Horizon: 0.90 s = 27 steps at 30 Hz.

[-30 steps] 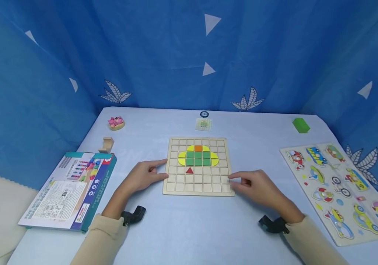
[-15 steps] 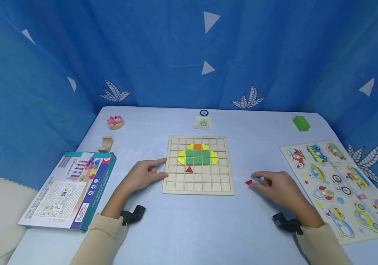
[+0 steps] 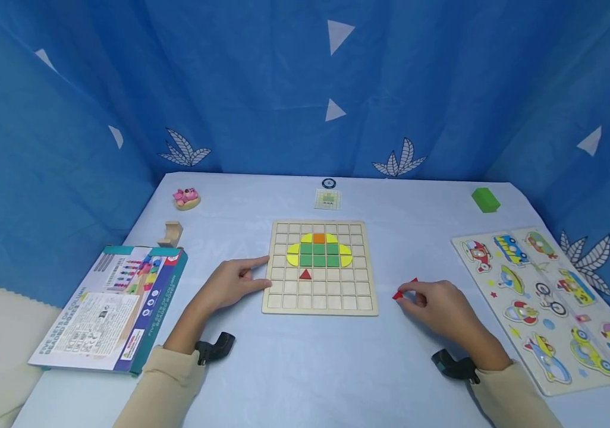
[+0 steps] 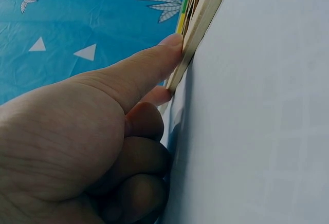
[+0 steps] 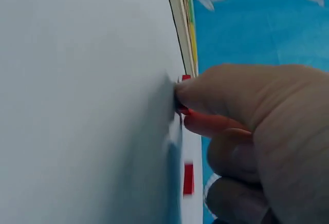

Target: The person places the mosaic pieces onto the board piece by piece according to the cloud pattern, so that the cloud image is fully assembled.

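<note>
In the head view a square wooden grid board (image 3: 319,303) lies mid-table, bearing green, yellow and orange tiles and one red triangle tile (image 3: 305,274). My left hand (image 3: 230,285) touches the board's left edge with thumb and index finger extended; in the left wrist view its other fingers are curled under. Right of the board, my right hand (image 3: 441,303) pinches a red triangle tile (image 3: 398,295) by the tabletop. A second red tile (image 3: 414,279) shows just behind those fingers, partly hidden; the right wrist view has this red tile (image 5: 188,179) apart from the fingertips.
Behind the board lies a small pattern card (image 3: 328,200). At left are a boxed toy (image 3: 107,309), a wooden block (image 3: 171,233) and a pink figurine (image 3: 186,198). A vehicle puzzle board (image 3: 546,309) and a green block (image 3: 486,200) are at right.
My right hand leaves the board's right edge and moves right to the red tiles, where its thumb and finger close on one. My left hand stays at the board's edge.
</note>
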Available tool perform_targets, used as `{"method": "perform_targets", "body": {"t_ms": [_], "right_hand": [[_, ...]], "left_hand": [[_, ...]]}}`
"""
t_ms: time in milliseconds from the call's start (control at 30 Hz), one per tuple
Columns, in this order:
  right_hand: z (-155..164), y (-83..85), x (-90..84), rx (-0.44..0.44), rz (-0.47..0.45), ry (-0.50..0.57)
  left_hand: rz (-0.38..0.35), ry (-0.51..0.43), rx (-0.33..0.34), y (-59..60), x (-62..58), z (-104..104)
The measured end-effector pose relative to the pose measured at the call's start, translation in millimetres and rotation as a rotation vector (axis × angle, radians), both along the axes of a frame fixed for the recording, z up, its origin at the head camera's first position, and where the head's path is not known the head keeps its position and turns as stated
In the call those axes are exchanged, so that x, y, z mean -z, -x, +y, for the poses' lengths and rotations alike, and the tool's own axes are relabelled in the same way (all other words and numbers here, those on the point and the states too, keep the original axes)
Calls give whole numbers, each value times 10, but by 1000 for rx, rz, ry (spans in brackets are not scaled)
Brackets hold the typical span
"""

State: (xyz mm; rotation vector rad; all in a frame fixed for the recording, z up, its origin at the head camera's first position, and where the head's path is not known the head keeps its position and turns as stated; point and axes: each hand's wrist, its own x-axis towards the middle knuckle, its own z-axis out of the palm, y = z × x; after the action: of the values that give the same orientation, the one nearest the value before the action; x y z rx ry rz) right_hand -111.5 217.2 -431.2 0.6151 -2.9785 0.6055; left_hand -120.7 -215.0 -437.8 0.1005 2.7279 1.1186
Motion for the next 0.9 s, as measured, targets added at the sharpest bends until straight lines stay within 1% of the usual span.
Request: {"method": "perform_targets", "body": {"t_ms": [67,167,233,333,400,467,567,733,900], "right_hand": [[-80,5,-23,-24,3,5],[-269,39,-67,-95,-1,42],[-439,88,-88,-143,-26,81],[-725,190,-83,-185,-84,126],[-908,264,-54,-189,-119,138],[-1062,323,-21,-184,-134,137],[-1220,384,22,-178,-119,132],[-1323,417,51,-168,-68,129],[-1354,416,56,-157,-79,143]], "left_hand": [[2,0,4,-1,5,1],[5,1,3,-3,10,0],[8,4,-3,-5,14,-2],[-2,5,-17,-9,25,-1],[-12,8,-23,-12,35,4],[-18,11,-22,-13,45,11],[-9,11,-15,-10,48,23],[8,10,-10,2,27,25],[3,17,-19,5,11,15]]}}
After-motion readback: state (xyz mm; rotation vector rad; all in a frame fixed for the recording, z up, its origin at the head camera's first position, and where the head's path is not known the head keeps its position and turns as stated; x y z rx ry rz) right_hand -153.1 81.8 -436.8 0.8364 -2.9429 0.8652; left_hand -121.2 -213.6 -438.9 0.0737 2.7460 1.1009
